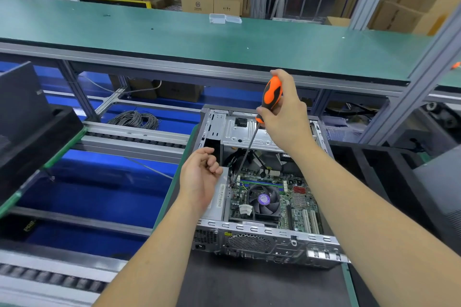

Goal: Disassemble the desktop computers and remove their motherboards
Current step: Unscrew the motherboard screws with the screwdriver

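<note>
Orange screwdriver (272, 93) gripped by right hand (284, 112) | left hand (199, 177) loosely curled, seemingly empty | cable coil (136, 119) beyond case (262, 234)

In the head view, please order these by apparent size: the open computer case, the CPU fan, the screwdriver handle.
1. Open grey metal computer case
2. Orange-and-black screwdriver handle, though it is nearer the camera
3. Black round CPU fan

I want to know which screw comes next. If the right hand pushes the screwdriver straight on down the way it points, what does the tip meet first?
Probably the motherboard's upper left corner: the right hand aims the screwdriver there, beside the fan. Depth is unclear.
</note>
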The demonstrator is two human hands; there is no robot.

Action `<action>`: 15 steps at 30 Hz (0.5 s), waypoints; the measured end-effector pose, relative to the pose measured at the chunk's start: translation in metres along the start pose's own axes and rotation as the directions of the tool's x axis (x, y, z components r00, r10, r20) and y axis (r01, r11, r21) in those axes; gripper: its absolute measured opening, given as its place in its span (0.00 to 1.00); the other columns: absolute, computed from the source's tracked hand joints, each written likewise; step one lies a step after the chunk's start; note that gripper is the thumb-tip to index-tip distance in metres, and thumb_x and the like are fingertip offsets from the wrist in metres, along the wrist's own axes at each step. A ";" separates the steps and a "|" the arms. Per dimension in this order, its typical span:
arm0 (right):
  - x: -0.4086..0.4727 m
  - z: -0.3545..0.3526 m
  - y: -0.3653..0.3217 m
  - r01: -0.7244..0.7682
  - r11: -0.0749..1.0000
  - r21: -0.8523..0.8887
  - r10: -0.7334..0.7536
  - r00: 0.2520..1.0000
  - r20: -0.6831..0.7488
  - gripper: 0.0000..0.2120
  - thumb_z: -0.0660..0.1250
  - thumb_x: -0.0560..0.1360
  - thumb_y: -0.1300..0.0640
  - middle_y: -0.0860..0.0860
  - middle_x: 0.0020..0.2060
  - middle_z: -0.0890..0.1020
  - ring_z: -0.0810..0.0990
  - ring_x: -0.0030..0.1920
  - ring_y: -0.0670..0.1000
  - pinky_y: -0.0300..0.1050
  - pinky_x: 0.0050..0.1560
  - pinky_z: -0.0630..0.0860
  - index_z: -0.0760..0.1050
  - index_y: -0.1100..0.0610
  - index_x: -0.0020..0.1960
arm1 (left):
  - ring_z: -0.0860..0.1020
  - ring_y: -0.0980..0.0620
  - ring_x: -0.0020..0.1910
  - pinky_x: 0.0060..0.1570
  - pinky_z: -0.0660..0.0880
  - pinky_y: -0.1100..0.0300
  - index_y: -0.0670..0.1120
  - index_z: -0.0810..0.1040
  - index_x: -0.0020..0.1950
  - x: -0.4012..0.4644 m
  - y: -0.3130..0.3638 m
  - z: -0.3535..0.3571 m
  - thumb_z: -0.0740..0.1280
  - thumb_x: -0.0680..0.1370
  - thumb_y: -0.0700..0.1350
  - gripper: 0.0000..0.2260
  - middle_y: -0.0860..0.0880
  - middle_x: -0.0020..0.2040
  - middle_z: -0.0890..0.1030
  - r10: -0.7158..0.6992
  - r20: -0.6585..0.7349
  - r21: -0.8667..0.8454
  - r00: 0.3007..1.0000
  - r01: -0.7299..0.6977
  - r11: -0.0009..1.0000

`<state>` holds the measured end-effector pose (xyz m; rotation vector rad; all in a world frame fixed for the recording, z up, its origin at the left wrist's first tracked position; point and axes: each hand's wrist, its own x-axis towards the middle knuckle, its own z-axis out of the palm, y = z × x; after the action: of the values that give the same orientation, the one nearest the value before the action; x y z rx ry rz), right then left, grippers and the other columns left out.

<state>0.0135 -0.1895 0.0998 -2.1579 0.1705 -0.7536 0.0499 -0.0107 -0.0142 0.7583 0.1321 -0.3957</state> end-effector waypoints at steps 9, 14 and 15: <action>0.006 -0.004 -0.009 0.030 1.000 0.006 -0.030 0.999 -0.021 0.35 0.69 0.76 0.64 0.53 0.45 0.78 0.80 0.45 0.56 0.52 0.49 0.80 0.59 0.34 0.69 | 0.65 0.53 0.29 0.30 0.66 0.60 0.40 0.74 0.49 0.001 -0.001 -0.001 0.55 0.81 0.34 0.09 0.49 0.31 0.67 -0.006 -0.005 -0.005 1.000 0.006 1.000; 0.007 -0.003 -0.003 0.040 0.999 0.030 -0.038 0.998 -0.049 0.34 0.69 0.76 0.66 0.52 0.43 0.77 0.80 0.43 0.50 0.48 0.49 0.82 0.59 0.35 0.68 | 0.64 0.53 0.29 0.31 0.65 0.60 0.39 0.74 0.50 0.000 -0.001 0.001 0.55 0.81 0.34 0.09 0.49 0.31 0.67 -0.005 -0.012 0.006 1.000 0.005 1.000; 0.006 -0.002 -0.001 0.043 0.999 0.034 -0.041 0.998 -0.057 0.34 0.69 0.76 0.66 0.51 0.43 0.77 0.80 0.42 0.46 0.43 0.47 0.81 0.60 0.35 0.69 | 0.64 0.53 0.29 0.32 0.65 0.60 0.39 0.74 0.50 0.000 -0.001 0.001 0.55 0.81 0.34 0.09 0.49 0.31 0.67 -0.006 -0.015 0.011 1.000 0.006 1.000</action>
<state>0.0171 -0.1926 0.1047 -2.1143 0.1408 -0.8357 0.0493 -0.0119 -0.0136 0.7725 0.1468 -0.3969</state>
